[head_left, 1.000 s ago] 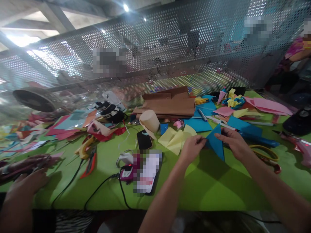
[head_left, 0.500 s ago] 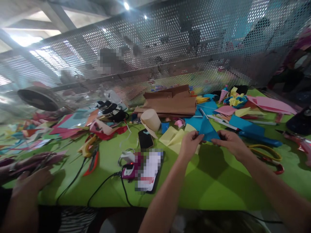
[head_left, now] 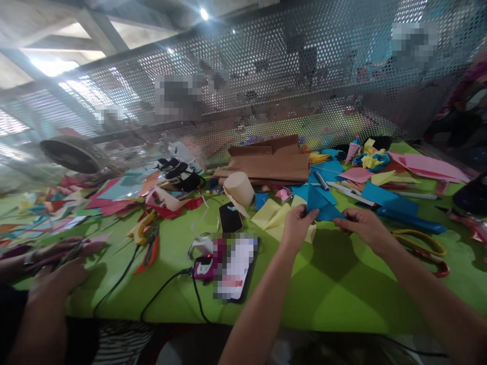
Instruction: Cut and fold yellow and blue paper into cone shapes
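A folded piece of blue paper [head_left: 322, 204] is held up above the green table between both my hands. My left hand [head_left: 299, 223] pinches its left corner between thumb and fingers. On the other side, my right hand [head_left: 359, 225] grips the lower right corner, fingers curled behind it. Beneath and to the left lies creased yellow paper [head_left: 272, 215]. Behind the held piece are more blue sheets and a pen [head_left: 321, 180]. Yellow-handled scissors [head_left: 418, 241] rest to the right of my right hand.
A phone [head_left: 238, 271] and a purple power strip [head_left: 203, 268] with cables lie left of my forearm. A tape roll [head_left: 239, 187] and brown paper [head_left: 270, 165] stand farther back. At far left, a co-worker's hands [head_left: 57, 263] work on pink paper beside a hot glue gun [head_left: 142, 228].
The blue paper has tilted: its peak has shifted left toward my left hand and its right side slopes lower. Both hands keep their hold. The whole view has shifted slightly.
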Motion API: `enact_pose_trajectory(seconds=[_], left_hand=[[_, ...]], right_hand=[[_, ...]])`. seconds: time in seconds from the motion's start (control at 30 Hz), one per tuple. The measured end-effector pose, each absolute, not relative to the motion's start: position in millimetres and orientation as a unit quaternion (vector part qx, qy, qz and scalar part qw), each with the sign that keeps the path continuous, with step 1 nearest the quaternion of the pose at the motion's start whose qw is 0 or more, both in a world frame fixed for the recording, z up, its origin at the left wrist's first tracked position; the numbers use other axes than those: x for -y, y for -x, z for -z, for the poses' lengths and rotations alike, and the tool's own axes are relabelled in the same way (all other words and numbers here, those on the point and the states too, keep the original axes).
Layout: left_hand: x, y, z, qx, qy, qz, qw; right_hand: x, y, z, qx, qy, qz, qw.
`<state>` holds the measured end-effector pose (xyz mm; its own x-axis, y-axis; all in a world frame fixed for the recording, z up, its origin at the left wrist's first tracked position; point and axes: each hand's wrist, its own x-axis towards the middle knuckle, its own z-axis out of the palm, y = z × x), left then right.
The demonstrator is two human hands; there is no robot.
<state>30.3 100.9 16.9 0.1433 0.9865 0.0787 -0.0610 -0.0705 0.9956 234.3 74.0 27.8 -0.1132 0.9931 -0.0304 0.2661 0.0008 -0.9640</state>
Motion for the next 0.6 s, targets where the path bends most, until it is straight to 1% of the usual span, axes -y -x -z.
enact_pose_trajectory(seconds=[0.13, 0.2, 0.3, 0.37, 0.4, 0.43, 0.5, 0.6], left_hand=[[-104, -27, -18, -0.438, -0.538, -0.508, 0.510], [-107, -23, -18, -0.445, -0.531, -0.518, 0.501], [-111, -18, -20, -0.448, -0.500, -0.544, 0.503], [-113, -16, -22, -0.445, -0.475, -0.558, 0.515], [-113, -16, -24, -0.441, -0.466, -0.562, 0.522], [-112, -16, -25, -0.436, -0.460, -0.565, 0.528], [-110, -17, -29, -0.425, -0.450, -0.570, 0.540], [-106, -19, -33, -0.410, -0.440, -0.572, 0.558]], right_hand=[[-76, -235, -24, 0.572, 0.534, -0.477, 0.399], [-78, -241, -26, 0.563, 0.550, -0.457, 0.415], [-75, -263, -36, 0.566, 0.593, -0.346, 0.456], [-65, -287, -47, 0.582, 0.618, -0.269, 0.454], [-57, -299, -52, 0.593, 0.633, -0.239, 0.436], [-47, -312, -55, 0.614, 0.653, -0.196, 0.399], [-25, -334, -56, 0.653, 0.687, -0.128, 0.292], [3, -357, -40, 0.694, 0.701, -0.081, 0.145]])
